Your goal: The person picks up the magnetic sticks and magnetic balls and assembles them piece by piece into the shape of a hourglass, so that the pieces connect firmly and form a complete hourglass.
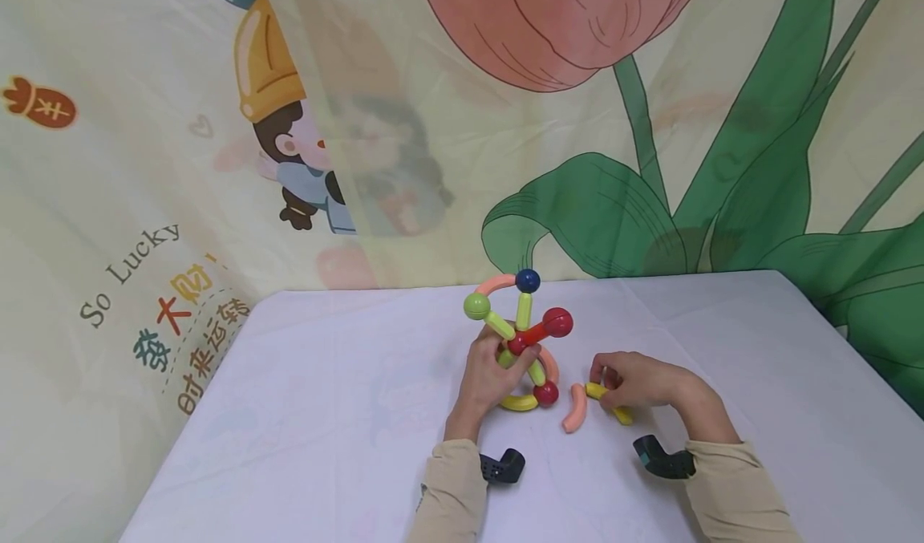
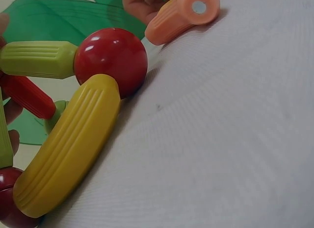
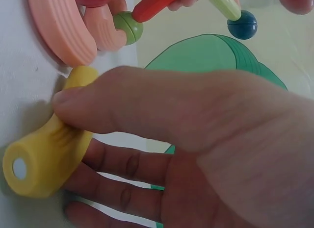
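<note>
Yellow curved ribbed plastic rod [image 1: 609,403] lies on the white tablecloth [image 1: 325,415], pinched between thumb and fingers of my right hand [image 1: 638,381]. Just left lies a loose peach curved plastic rod [image 1: 575,407]. My left hand [image 1: 487,374] grips the ball-and-rod toy structure [image 1: 521,338], standing near.

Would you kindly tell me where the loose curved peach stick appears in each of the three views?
Head: the peach stick lies on the white table, between the stick-and-ball structure and the right hand.
Left wrist: top centre, its magnet end facing the camera.
Right wrist: top left, above the yellow stick.
Shared landmark: the structure's red stick.
</note>
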Demonstrator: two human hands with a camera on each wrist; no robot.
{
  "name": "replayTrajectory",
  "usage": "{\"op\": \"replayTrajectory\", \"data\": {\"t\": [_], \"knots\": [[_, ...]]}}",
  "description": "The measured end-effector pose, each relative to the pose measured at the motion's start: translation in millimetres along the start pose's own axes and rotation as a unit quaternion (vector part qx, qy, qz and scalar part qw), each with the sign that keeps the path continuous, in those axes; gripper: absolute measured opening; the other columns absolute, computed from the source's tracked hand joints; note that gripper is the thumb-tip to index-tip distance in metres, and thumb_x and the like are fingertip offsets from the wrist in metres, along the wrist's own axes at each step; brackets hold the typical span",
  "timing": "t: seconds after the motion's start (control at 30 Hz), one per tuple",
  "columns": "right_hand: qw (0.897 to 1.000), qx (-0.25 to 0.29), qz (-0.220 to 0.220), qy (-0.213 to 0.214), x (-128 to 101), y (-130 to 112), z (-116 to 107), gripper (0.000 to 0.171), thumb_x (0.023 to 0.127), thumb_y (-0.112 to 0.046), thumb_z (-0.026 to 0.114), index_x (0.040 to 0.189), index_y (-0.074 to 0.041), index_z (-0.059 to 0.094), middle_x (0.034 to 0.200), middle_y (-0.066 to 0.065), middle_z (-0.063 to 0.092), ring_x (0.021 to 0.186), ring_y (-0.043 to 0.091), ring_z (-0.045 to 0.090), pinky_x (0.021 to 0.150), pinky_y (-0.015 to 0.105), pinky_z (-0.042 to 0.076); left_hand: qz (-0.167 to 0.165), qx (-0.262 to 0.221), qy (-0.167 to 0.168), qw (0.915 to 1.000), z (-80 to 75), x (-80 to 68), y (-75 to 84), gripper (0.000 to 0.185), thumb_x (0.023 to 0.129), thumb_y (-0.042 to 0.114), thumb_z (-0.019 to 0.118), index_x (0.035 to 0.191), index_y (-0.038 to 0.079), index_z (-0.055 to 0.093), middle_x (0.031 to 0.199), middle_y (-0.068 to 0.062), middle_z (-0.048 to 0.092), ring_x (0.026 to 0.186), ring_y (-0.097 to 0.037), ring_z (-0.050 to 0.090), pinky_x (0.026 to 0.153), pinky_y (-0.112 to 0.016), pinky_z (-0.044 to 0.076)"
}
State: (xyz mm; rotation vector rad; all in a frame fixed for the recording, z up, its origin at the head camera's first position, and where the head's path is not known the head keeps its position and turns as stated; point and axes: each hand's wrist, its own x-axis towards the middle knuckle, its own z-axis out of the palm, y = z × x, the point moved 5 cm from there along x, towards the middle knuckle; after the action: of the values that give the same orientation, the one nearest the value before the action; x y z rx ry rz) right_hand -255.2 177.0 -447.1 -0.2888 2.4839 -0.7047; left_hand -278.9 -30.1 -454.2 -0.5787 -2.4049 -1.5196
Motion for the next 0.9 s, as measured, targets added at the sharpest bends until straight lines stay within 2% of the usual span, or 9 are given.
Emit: {"op": "replayTrajectory", "data": {"t": [0.2, 0.37, 0.6, 0.77, 0.9], "knots": [[1.000, 0.009, -0.002, 0.001, 0.3, 0.7, -0.9, 0.027, 0.078, -0.012, 0.072, 0.100, -0.012, 0.057, 0.085, 0.005, 0.053, 0.078, 0.018, 0.050, 0.066, 0.029, 0.048, 0.026, 0.006, 0.011, 0.9996, -1.3, 1.6, 0.3, 0.028, 0.086, 0.037, 0.066, 0.106, 0.019, 0.061, 0.097, 0.004, 0.064, 0.093, -0.011, 0.053, 0.076, -0.027, 0.047], [0.999, 0.012, -0.027, 0.027, -0.3, 0.7, -6.2, 0.025, 0.080, -0.012, 0.069, 0.102, -0.011, 0.058, 0.088, 0.005, 0.055, 0.079, 0.018, 0.050, 0.066, 0.030, 0.049, 0.012, 0.005, 0.001, 0.9999, 0.1, -0.3, -1.2, 0.029, 0.086, 0.036, 0.066, 0.107, 0.016, 0.061, 0.103, 0.001, 0.061, 0.094, -0.011, 0.054, 0.079, -0.028, 0.048], [0.996, 0.043, -0.056, 0.059, -0.3, -2.5, -11.0, 0.026, 0.081, -0.013, 0.068, 0.105, -0.010, 0.059, 0.092, 0.005, 0.056, 0.080, 0.018, 0.051, 0.065, 0.028, 0.050, -0.002, -0.005, -0.001, 1.0000, 0.9, 0.4, -1.9, 0.030, 0.085, 0.037, 0.067, 0.108, 0.020, 0.059, 0.102, 0.005, 0.061, 0.097, -0.009, 0.054, 0.082, -0.029, 0.048], [0.994, 0.048, -0.073, 0.070, 0.6, -4.7, -13.4, 0.026, 0.082, -0.015, 0.066, 0.107, -0.010, 0.058, 0.093, 0.004, 0.056, 0.083, 0.018, 0.052, 0.065, 0.027, 0.050, 0.001, -0.005, -0.003, 1.0000, 0.8, -0.6, -1.9, 0.029, 0.085, 0.037, 0.067, 0.107, 0.018, 0.060, 0.102, 0.003, 0.060, 0.094, -0.009, 0.055, 0.078, -0.026, 0.048], [0.989, 0.055, -0.093, 0.098, 1.2, -5.7, -18.5, 0.027, 0.085, -0.016, 0.064, 0.110, -0.011, 0.058, 0.100, 0.006, 0.059, 0.088, 0.019, 0.055, 0.068, 0.027, 0.051, 0.007, 0.000, -0.006, 1.0000, 1.0, -1.7, -1.4, 0.029, 0.086, 0.037, 0.066, 0.106, 0.017, 0.060, 0.103, 0.002, 0.060, 0.093, -0.010, 0.054, 0.078, -0.025, 0.048]]}}
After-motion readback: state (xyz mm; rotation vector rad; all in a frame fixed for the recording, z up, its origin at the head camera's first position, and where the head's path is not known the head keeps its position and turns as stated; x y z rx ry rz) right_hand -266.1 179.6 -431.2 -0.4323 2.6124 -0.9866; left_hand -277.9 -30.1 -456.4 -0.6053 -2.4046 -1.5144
